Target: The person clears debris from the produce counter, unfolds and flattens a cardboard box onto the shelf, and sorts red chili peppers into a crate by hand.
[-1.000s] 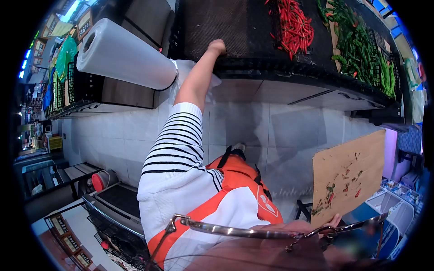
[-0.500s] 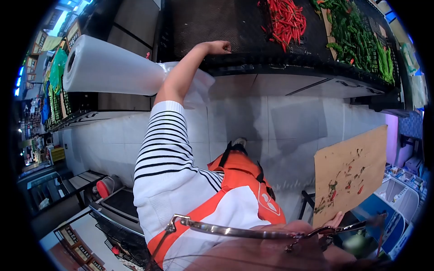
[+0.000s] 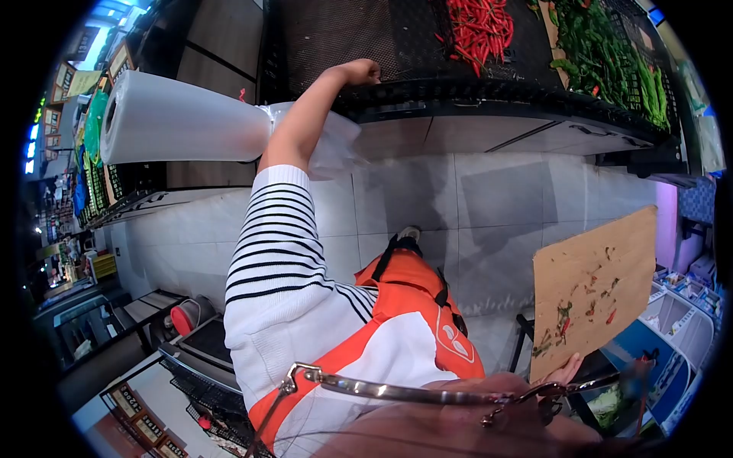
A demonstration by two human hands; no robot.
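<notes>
My left hand [image 3: 362, 72] is closed over the front edge of the black mesh display tray [image 3: 328, 53]. Its fingers curl inward, and whatever they may hold is hidden. Low on the right, my right hand [image 3: 563, 372] grips the lower edge of a brown cardboard sheet [image 3: 557, 271]. Bits of green and red chili scraps [image 3: 565, 319] lie scattered on the cardboard. A pile of red chilies [image 3: 479, 32] sits on the tray to the right of my left hand, with green peppers [image 3: 592, 46] farther right.
A large roll of clear plastic bags [image 3: 183, 118] stands beside my left forearm, its loose end [image 3: 336, 137] hanging by the counter front. Grey floor tiles [image 3: 412, 191] lie below. A red-and-grey object [image 3: 183, 317] and black crates [image 3: 206, 397] are at lower left.
My left hand has shifted slightly left and up along the tray edge. The cardboard remains in my right hand at nearly the same place, and the view has tilted a little.
</notes>
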